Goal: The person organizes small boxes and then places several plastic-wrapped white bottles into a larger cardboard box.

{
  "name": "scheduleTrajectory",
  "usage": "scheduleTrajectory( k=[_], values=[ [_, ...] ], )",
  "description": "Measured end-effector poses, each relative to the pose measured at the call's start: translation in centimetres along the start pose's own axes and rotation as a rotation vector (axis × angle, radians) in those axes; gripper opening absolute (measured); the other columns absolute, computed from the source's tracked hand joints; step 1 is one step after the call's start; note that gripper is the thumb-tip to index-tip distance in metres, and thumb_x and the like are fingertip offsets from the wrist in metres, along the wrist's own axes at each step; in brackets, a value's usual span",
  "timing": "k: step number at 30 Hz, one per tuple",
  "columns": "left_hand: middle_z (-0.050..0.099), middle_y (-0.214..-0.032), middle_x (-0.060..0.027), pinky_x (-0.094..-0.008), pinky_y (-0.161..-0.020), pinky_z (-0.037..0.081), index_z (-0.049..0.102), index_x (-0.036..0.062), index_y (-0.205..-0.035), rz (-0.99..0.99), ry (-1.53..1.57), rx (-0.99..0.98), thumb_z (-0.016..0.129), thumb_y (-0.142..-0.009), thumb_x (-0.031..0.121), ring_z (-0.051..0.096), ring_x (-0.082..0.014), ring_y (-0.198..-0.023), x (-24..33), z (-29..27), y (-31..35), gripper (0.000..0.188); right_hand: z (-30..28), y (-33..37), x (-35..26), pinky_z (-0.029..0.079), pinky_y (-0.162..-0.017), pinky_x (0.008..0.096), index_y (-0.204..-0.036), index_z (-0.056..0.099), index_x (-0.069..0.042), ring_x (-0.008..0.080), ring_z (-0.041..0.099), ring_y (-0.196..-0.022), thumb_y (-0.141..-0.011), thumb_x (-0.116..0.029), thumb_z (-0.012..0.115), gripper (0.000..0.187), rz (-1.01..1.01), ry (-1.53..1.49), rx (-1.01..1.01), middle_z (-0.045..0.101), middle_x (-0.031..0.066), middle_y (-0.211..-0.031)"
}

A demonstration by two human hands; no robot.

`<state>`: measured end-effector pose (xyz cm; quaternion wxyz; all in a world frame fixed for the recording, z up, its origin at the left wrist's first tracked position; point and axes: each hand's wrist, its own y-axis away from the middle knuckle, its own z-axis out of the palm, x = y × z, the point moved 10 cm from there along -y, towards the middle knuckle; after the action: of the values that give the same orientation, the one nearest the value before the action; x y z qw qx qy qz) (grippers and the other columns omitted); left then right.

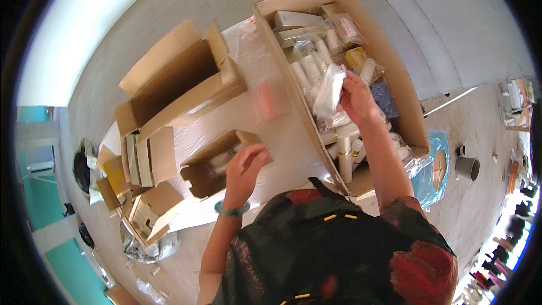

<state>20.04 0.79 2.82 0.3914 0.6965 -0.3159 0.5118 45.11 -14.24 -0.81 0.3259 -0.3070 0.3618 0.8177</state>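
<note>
My right hand is inside a large open cardboard box and grips a clear plastic packet with a white tube in it. The box holds several white tubes, flat cartons and wrapped items. My left hand reaches into a small open cardboard box in front of me, fingers curled over its contents; whether it holds anything there I cannot tell. A green band sits on that wrist.
A bigger empty cardboard box lies open on the left, on a clear plastic sheet. More small boxes with cartons sit at lower left. A grey cup and blue bag lie on the floor at right.
</note>
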Motion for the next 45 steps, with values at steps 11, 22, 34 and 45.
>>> scheduleTrajectory(
  k=[11, 22, 34, 45],
  values=[
    [0.058, -0.108, -0.0065, -0.0277, -0.088, 0.043, 0.048, 0.0025, -0.12, -0.056, 0.507, -0.171, 0.058, -0.084, 0.006, 0.055, -0.0141, -0.098, 1.2, 2.8, 1.1, 0.037, 11.0, 10.5, 6.9, 0.038, -0.059, 0.0188, -0.09, 0.058, -0.005, 0.0043, 0.045, -0.062, -0.091, -0.018, 0.052, 0.015, 0.005, 0.526, -0.281, 0.055, -0.0022, -0.075],
    [0.056, -0.114, -0.0097, -0.0387, -0.095, 0.042, 0.046, 0.0011, -0.12, -0.126, 1.033, -0.156, 0.053, -0.086, 0.007, 0.054, -0.0212, -0.106, 0.3, -1.7, 3.8, 0.035, 14.4, 13.3, 8.6, 0.043, -0.074, 0.0234, -0.102, 0.06, -0.002, 0.0094, 0.053, -0.082, -0.088, -0.019, 0.057, 0.022, -0.092, 0.736, -0.486, 0.06, 0.0015, -0.093],
    [0.056, -0.111, -0.0076, -0.0378, -0.091, 0.044, 0.048, 0.0037, -0.116, -0.159, 0.926, -0.039, 0.055, -0.087, 0.011, 0.055, -0.0197, -0.103, -1.9, -3.0, 4.8, 0.031, 16.8, 15.3, 7.3, 0.044, -0.068, 0.0259, -0.093, 0.059, -0.002, 0.0146, 0.056, -0.076, -0.084, -0.009, 0.057, 0.011, -0.3, 1.003, -0.497, 0.059, 0.0075, -0.081],
    [0.058, -0.105, -0.0055, -0.0338, -0.081, 0.049, 0.052, 0.0065, -0.108, -0.192, 0.945, 0.096, 0.056, -0.089, 0.019, 0.058, -0.0171, -0.096, -3.8, -3.8, 5.3, 0.023, 19.6, 19.1, 8.4, 0.047, -0.077, 0.0291, -0.108, 0.057, -0.004, 0.0217, 0.057, -0.085, -0.08, -0.006, 0.063, 0.029, -0.677, 1.195, -0.586, 0.057, 0.0115, -0.102]
  ],
)
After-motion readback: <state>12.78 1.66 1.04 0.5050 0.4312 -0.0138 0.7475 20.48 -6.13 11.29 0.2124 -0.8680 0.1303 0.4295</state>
